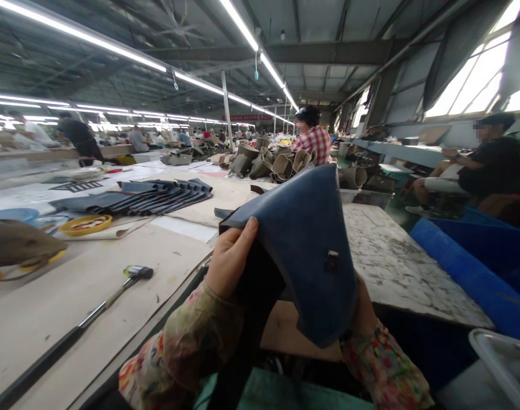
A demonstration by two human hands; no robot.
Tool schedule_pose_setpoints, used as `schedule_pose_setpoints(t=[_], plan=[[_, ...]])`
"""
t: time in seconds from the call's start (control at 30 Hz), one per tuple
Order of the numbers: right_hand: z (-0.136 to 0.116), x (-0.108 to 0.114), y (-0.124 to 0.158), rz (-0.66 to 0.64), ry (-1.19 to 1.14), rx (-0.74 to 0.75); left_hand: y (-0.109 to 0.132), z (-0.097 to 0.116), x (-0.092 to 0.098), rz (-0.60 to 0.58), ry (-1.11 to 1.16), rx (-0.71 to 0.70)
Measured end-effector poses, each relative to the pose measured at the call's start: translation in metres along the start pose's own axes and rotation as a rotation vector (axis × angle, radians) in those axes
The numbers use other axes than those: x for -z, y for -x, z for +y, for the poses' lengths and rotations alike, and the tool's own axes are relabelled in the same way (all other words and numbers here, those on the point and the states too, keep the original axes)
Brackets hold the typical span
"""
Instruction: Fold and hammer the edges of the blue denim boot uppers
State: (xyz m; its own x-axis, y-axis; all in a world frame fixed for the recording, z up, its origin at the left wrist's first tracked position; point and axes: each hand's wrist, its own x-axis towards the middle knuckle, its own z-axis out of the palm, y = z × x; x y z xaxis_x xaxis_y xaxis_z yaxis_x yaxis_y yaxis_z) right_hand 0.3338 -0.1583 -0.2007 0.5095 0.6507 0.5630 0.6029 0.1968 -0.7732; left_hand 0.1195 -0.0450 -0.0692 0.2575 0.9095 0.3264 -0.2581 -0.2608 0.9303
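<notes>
A dark blue leather piece, folded into a pointed flap with a small metal clasp, is lifted in front of me. My left hand grips its left edge, thumb pressed on the blue face. My right hand sits behind the lower right side, mostly hidden by the leather, and seems to hold it from behind. Both my sleeves are floral.
A hammer lies on the worktable to the left. Stacked blue leather pieces, a yellow dish and a brown piece lie farther left. Blue bins stand at right. A person in a plaid shirt and a seated person work beyond.
</notes>
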Motion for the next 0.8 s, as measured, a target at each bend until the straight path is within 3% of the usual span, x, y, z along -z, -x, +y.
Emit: schedule_pose_setpoints(t=[0.17, 0.3, 0.37, 0.47, 0.6, 0.7, 0.8], plan=[[0.011, 0.021, -0.002, -0.102, 0.227, -0.008, 0.007, 0.005, 0.02, -0.006, 0.018, 0.016], [0.01, 0.03, 0.002, -0.036, 0.291, -0.151, 0.019, 0.011, 0.028, -0.082, -0.084, 0.035], [-0.006, 0.027, -0.001, -0.063, 0.155, -0.248, 0.03, 0.013, 0.027, -0.143, -0.187, 0.034], [-0.041, 0.013, -0.006, -0.163, -0.3, -0.471, 0.05, 0.01, 0.023, -0.241, -0.331, 0.032], [-0.067, -0.009, -0.009, -0.117, -0.728, -0.63, 0.08, -0.011, 0.024, -0.405, -0.454, 0.055], [-0.069, -0.015, -0.011, -0.076, -0.823, -0.674, 0.098, -0.029, 0.031, -0.491, -0.559, 0.094], [-0.073, -0.01, -0.018, -0.031, -0.782, -0.689, 0.105, -0.032, 0.039, -0.586, -0.638, 0.09]])
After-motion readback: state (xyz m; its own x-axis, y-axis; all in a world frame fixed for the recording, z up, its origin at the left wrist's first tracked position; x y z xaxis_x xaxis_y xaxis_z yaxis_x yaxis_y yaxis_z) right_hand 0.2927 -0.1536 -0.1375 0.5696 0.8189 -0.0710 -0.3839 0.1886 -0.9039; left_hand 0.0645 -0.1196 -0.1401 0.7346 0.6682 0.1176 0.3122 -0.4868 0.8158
